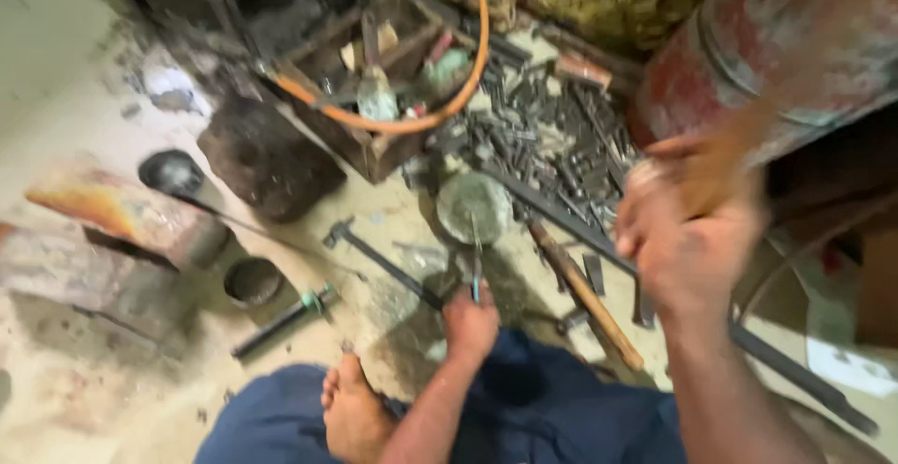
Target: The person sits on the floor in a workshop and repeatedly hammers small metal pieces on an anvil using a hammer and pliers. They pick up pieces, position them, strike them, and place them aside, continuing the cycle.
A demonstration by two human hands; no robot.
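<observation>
My left hand [470,319] reaches low to the floor, clamped on tongs [476,263] gripping a round metal piece [474,206]. My right hand [687,230] is raised, fisted around a blurred handle [725,151].

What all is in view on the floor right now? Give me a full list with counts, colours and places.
Round metal piece: one, grey-green, centre floor, gripped by tongs.
Tongs: one, dark, in the left hand.
Wooden-handled tool: one, brown, lying right of centre.
Long metal bar: one, dark, running diagonally to lower right.
Hammer: one, dark, left of centre.
Wooden crate: one, brown, top centre, holding odds and ends.
Hose: one, orange, looped over the crate.
Scrap metal pieces: many, dark grey, heaped right of the crate.
Cylinder: one, red, worn, top right.
Small round pot: one, dark, left floor.
Left hand: closed on the tongs.
Right hand: raised, blurred; grip unclear.
Bare foot: one, bottom centre.
</observation>
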